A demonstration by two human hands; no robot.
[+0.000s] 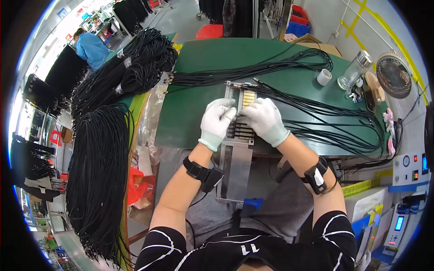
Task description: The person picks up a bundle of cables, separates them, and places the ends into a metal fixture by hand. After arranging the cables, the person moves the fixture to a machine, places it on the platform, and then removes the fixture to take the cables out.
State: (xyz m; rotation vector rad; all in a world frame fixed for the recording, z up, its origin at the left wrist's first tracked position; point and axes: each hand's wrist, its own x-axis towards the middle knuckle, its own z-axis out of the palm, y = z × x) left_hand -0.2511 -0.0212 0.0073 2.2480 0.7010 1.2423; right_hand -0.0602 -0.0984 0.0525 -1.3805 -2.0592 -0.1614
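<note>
Both my hands wear white gloves and meet over a metal fixture (236,169) at the near edge of the green table. My left hand (217,119) is on its left side, thumb and fingers pinched together. My right hand (264,118) bends over the right side with its fingertips closed. Whatever lies between the fingertips is too small and covered to make out. Black cable ends (242,131) lie side by side in the fixture's lower slots. Pale yellow pieces (248,97) show in its upper part. Long black cables (312,104) run off to the right.
Another cable bundle (253,72) stretches across the table's (199,122) far half. At right stand a white roll (324,77), a glass bottle (355,70) and a small fan (393,74). Thick black cable coils (99,171) fill the left side. A person in blue (90,47) sits farther back.
</note>
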